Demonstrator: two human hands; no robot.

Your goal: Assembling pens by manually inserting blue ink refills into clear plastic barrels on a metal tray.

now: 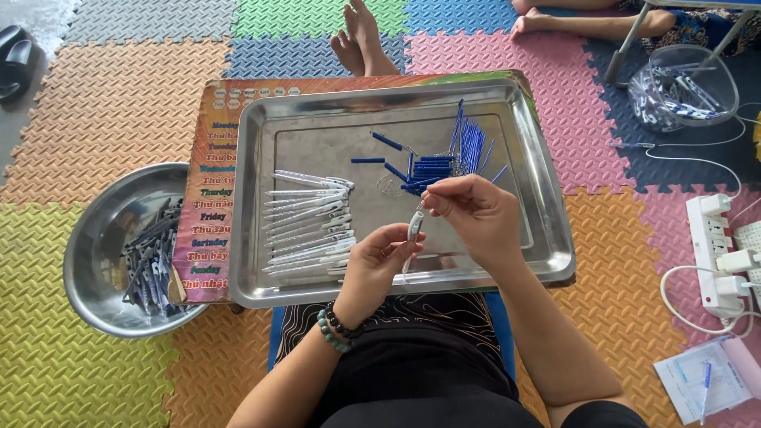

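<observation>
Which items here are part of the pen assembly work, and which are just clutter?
In use: pen barrel between left hand and right hand; white barrels; blue refills; steel tray; steel bowl; clear tub.

Lying about: power strip; paper with pen; black sandal.

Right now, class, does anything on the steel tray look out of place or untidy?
Little. The white pen barrels lie in a neat row, but a few blue pieces lie scattered apart from the blue pile. Nothing looks spilled or broken.
</observation>
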